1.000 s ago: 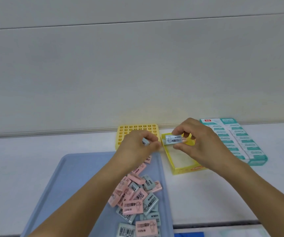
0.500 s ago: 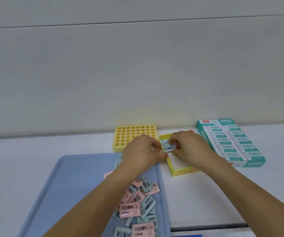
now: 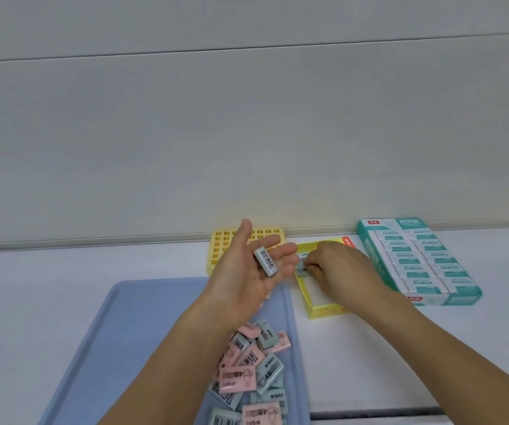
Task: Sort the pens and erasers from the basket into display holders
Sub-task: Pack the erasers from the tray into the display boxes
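Landmark: I place everything from the yellow display box (image 3: 323,311), which sits open-topped on the white table (image 3: 63,286).
Right hand (image 3: 336,265): I have it inside the far end of the box, fingers curled and pinching a blue-grey eraser (image 3: 301,265) against the box's left wall.
Left hand (image 3: 247,271): just left of the box and raised, palm up, fingers straight and slightly spread. A second blue-grey eraser (image 3: 265,261) lies loose across them, not gripped.
Long axis: the eraser on my left fingers runs roughly along them, barcode side up, angled toward the box.
Nearer hand: the right is already in the box; the left is one short reach away from it. I judge the next move turns on the right hand crossing the left wall to take that eraser.
Supply: pink and blue-grey erasers (image 3: 253,369) heaped on the blue tray (image 3: 142,332), left of the box and nearer me.
Other holders: yellow grid pen holder (image 3: 273,236) behind the left hand; a full teal eraser box (image 3: 415,262) to the right.
Progress: early, I think; most of the box floor shows bare.
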Motion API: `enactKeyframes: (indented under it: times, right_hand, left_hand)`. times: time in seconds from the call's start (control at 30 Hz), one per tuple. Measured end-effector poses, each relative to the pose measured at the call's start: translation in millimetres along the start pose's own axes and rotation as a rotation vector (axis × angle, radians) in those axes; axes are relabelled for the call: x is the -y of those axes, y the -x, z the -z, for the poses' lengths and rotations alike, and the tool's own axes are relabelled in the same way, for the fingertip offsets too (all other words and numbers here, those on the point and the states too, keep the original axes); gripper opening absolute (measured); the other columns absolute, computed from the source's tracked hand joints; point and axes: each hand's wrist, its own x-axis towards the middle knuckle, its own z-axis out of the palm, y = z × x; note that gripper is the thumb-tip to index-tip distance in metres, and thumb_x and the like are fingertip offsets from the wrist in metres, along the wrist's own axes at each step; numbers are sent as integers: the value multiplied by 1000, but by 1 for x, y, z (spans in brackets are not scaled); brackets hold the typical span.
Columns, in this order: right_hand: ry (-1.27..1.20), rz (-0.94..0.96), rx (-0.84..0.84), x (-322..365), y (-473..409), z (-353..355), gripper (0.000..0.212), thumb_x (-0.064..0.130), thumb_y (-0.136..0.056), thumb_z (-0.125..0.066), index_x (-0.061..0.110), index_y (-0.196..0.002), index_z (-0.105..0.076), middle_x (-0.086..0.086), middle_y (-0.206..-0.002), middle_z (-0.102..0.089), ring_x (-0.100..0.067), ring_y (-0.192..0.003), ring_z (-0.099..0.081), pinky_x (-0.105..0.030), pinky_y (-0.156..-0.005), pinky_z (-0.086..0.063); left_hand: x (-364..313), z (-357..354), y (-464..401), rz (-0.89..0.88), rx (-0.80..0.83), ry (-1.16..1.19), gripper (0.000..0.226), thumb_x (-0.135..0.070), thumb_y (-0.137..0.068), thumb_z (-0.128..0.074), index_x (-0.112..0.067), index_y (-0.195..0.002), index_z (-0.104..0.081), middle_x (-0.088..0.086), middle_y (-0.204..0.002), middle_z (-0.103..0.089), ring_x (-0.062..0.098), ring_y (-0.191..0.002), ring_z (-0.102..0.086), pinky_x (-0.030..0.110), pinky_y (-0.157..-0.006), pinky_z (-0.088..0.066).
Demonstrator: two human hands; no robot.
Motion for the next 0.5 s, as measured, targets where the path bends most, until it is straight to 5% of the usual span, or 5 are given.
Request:
enactKeyframes:
  times: [0.07,0.17,0.33,0.4,0.5]
  right_hand:
    - [-176,19,-158,0,5,6,20,26,-100,-47,19,-103,-66,-1,-97,-60,-22,-96,-58,-37,-77,-47]
    - [-659,88,-417,14,15,21,9,34,-90,-63,29,-91,-71,8,-80,-63,-10,-74,-56,-34,-68,-47]
    - [-606,203,-197,29,13,32,33,36,-82,-70,38,-114,-61,16,-80,-52,0,-73,-50,-27,-67,-47]
    - [-656,164,-190,27,12,34,26,30,-80,-71,36,-103,-63,13,-70,-54,-1,-67,-52,-31,-64,-49]
    - [-791,95,-281,23,15,32,18,22,-75,-69,32,-88,-63,13,-73,-64,-5,-64,-59,-30,-61,-52]
  left_hand:
    - [-4,1,3,22,56,90,67,-59,-94,-43,1,-123,-54,22,-114,-69,32,-104,-69,37,-84,-57]
    - [-5,-1,5,-7,105,153,73,-62,-93,-40,1,-129,-51,21,-120,-67,33,-112,-65,39,-91,-52]
    - [-1,-8,4,-10,232,65,78,-68,-93,-30,2,-111,-60,18,-93,-61,27,-87,-63,32,-80,-53]
    - [0,-10,4,-7,245,5,80,-69,-93,-28,2,-113,-60,15,-86,-65,23,-81,-66,29,-73,-55]
    - [3,-8,4,-49,196,-81,68,-55,-99,-34,2,-123,-61,16,-104,-72,23,-96,-70,28,-80,-57]
